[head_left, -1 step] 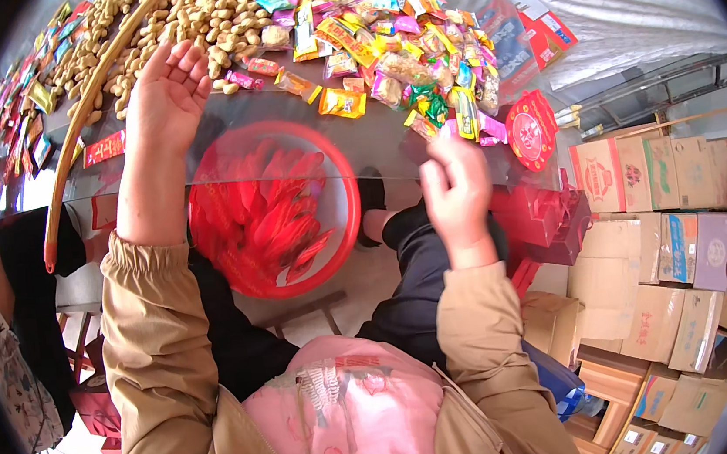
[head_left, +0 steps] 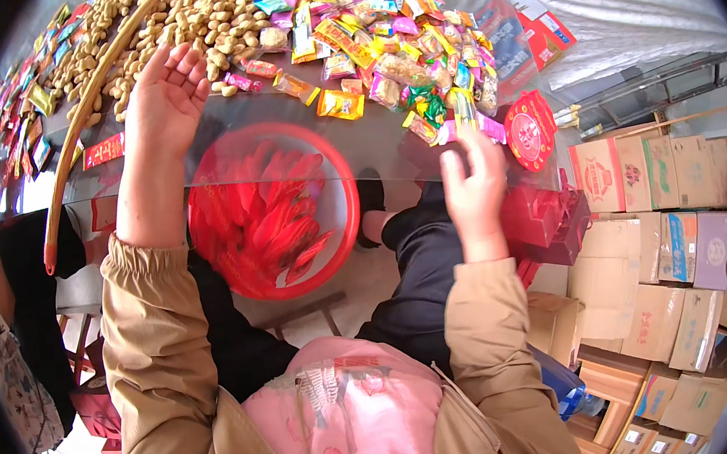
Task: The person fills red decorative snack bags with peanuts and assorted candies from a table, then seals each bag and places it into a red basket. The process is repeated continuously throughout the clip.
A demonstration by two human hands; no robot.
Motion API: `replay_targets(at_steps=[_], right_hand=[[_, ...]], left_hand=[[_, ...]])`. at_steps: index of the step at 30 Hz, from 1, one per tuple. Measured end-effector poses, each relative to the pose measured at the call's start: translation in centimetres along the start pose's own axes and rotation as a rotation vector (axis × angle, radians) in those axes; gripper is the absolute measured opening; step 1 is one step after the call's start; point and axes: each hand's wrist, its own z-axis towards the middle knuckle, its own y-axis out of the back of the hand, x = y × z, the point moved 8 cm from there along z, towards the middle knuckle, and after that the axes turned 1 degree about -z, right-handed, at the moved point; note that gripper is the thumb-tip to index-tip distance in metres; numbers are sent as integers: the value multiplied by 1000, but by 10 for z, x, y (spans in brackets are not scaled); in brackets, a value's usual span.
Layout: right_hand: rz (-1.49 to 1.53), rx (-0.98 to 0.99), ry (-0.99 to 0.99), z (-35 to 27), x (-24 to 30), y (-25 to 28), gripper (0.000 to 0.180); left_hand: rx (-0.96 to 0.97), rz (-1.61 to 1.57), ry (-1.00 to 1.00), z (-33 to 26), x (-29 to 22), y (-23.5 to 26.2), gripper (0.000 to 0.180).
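Candies [head_left: 401, 67] near right hand [head_left: 475, 188], wrappers' [head_left: 340, 104] print illegible

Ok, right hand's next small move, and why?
I'd probably close the bare right hand on the pink-purple wrapped candy: the hand is just beside it and looks empty, while the bare, open left hand is off by the tan unshelled peanuts.

Left fingers [head_left: 189, 63] loosely curled, palm [head_left: 161, 108] up; right fingers [head_left: 480, 147] forward, thumb [head_left: 452, 168] apart.
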Motion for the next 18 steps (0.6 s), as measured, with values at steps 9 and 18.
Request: replay_targets(at_steps=[9,18], right_hand=[[-596,180,-507,-43,-244,35,65],[-468,47,-597,-55,-255,39,33]], left_hand=[[-19,23,20,6,12,2,27],[11,45,39,8,24,-5,26]])
